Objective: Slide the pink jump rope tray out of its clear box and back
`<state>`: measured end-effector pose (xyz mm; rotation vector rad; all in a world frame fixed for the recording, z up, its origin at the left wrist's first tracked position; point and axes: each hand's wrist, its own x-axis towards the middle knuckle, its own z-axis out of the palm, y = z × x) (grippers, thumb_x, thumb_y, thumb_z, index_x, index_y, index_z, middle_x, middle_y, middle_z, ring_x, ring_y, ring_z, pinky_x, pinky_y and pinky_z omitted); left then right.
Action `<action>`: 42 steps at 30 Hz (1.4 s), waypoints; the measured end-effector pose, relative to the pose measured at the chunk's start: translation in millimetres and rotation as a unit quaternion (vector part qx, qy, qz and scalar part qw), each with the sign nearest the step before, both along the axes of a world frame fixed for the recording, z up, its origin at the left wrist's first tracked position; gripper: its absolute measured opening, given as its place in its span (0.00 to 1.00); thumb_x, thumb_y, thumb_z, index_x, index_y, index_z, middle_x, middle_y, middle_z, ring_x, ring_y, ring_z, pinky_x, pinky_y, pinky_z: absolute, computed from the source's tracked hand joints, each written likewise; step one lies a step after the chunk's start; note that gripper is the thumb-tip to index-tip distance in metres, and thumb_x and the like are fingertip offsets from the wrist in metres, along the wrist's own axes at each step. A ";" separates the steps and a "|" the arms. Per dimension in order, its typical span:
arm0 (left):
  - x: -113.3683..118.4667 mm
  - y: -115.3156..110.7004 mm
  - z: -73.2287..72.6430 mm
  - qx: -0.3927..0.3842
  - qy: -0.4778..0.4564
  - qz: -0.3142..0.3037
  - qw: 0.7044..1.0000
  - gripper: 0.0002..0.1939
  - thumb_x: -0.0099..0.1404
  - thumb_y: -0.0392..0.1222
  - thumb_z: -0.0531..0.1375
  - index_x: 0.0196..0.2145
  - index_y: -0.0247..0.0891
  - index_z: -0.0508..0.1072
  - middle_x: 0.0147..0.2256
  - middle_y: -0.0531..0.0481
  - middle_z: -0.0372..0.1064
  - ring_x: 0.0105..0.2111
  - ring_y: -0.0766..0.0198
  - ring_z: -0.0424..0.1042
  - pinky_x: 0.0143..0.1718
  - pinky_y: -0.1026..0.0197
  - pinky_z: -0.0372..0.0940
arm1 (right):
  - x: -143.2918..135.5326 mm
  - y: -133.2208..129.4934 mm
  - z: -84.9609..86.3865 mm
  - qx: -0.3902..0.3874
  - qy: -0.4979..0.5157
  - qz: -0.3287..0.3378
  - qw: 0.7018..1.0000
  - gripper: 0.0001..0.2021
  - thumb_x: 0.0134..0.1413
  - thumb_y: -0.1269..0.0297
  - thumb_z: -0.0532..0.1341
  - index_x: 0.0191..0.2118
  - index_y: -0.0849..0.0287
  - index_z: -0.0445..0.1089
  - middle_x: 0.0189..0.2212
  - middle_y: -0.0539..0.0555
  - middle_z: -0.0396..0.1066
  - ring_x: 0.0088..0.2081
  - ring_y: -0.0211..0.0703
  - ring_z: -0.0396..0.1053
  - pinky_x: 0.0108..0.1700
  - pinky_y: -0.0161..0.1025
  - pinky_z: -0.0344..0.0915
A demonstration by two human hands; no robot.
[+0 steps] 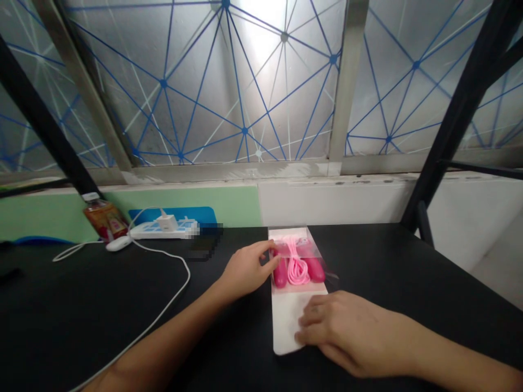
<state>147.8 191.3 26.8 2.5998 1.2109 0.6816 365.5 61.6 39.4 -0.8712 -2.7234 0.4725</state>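
Observation:
A white and pink package (281,321) lies on the black table, its lower white panel pointing toward me. Inside its upper part are a bundled pink rope (297,269) and two dark pink handles (315,269), partly covered by clear plastic (300,249). My left hand (247,269) touches the package's left edge, thumb and fingers apart beside the left handle. My right hand (341,332) rests on the right side of the white panel with its fingers bent over it; nothing is gripped between them that I can see.
At the back left, a bottle (105,219) stands near a white power strip (183,228) with a charger (166,222). A white cable (180,288) runs across the left of the black table (388,272). Black frame posts (453,103) rise at both sides.

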 end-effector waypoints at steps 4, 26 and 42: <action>7.1 23.6 -11.8 -0.017 -0.059 0.029 0.998 0.14 0.66 0.49 0.56 0.45 0.42 0.74 0.53 0.48 0.69 0.40 0.58 0.74 0.45 0.57 0.67 | 3.8 -5.8 5.5 -0.121 0.051 0.092 0.987 0.17 0.57 0.72 0.57 0.50 0.52 0.73 0.42 0.50 0.77 0.45 0.43 0.72 0.50 0.38 0.64; -9.5 2.8 5.5 0.052 0.001 0.002 0.999 0.20 0.71 0.49 0.49 0.53 0.38 0.70 0.55 0.43 0.67 0.53 0.55 0.67 0.53 0.56 0.61 | 25.6 32.8 -13.2 0.095 0.070 -0.253 0.960 0.13 0.62 0.59 0.56 0.49 0.57 0.69 0.41 0.56 0.69 0.38 0.46 0.69 0.41 0.42 0.65; -23.2 -19.5 10.3 -0.152 0.073 -0.101 0.980 0.18 0.66 0.52 0.56 0.48 0.40 0.68 0.33 0.50 0.74 0.29 0.62 0.71 0.27 0.65 0.59 | 17.2 42.6 -31.2 -0.067 0.139 -0.264 0.952 0.11 0.59 0.60 0.59 0.45 0.58 0.66 0.33 0.52 0.71 0.32 0.41 0.68 0.31 0.37 0.63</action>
